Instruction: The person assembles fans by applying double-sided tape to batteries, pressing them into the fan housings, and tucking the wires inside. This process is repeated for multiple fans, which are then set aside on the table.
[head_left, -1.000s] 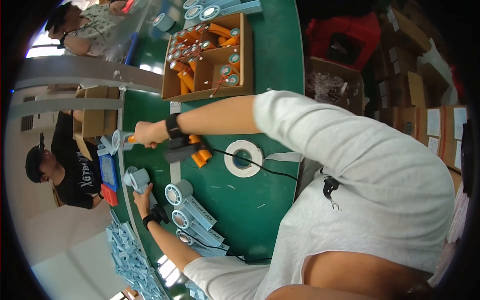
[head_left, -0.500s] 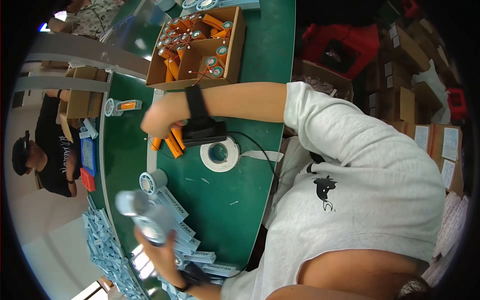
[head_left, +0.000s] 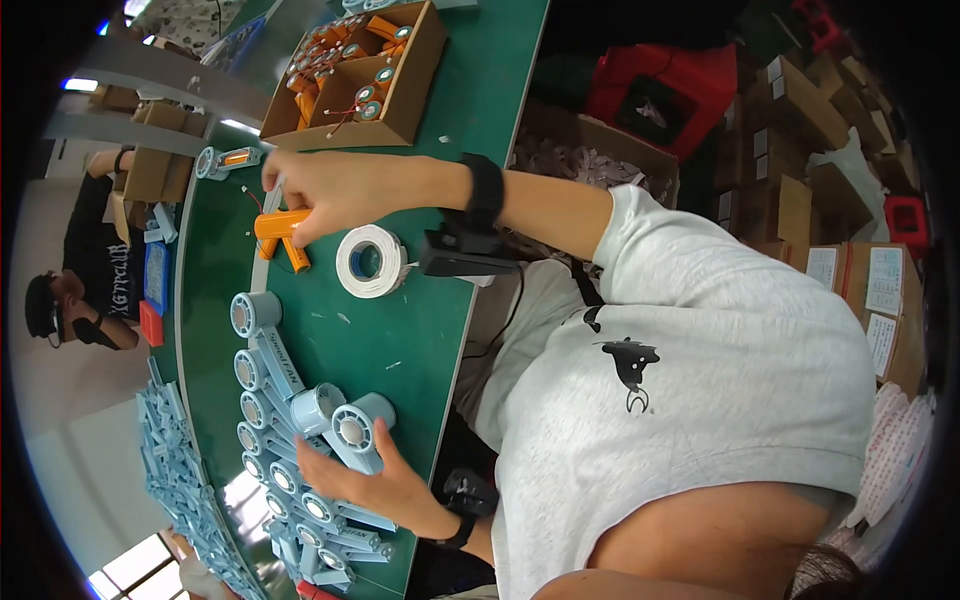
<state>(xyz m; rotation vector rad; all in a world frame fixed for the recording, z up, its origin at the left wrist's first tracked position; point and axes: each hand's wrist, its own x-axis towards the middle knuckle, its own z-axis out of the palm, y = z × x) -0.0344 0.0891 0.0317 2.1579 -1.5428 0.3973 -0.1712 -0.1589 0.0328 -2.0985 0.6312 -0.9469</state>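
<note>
My right hand point(head_left: 335, 195), the upper one in the picture, is bent over an orange battery point(head_left: 283, 223) and grips it between thumb and fingers. More orange cells lie just under it, with a thin red wire and white connector point(head_left: 247, 198) beside them. My left hand point(head_left: 385, 488), lower in the picture, holds a light blue handheld fan casing point(head_left: 355, 430) between thumb and spread fingers. A second round fan head point(head_left: 318, 408) sits against that one. Several light blue fans point(head_left: 250, 410) lie in a row around the left hand. How firmly each grip closes is partly hidden.
A white tape roll point(head_left: 371, 262) lies on the green table point(head_left: 400, 345). A divided cardboard box point(head_left: 405, 115) holds orange batteries. An open fan with a battery point(head_left: 228, 162) stands beyond. Many blue parts point(head_left: 190, 480) are heaped across the bench. A co-worker point(head_left: 95, 250) sits opposite.
My right hand has moved slightly away from the tape roll and now grips an orange battery. My left hand has carried the fan casing toward me, over the row. The whole view has shifted.
</note>
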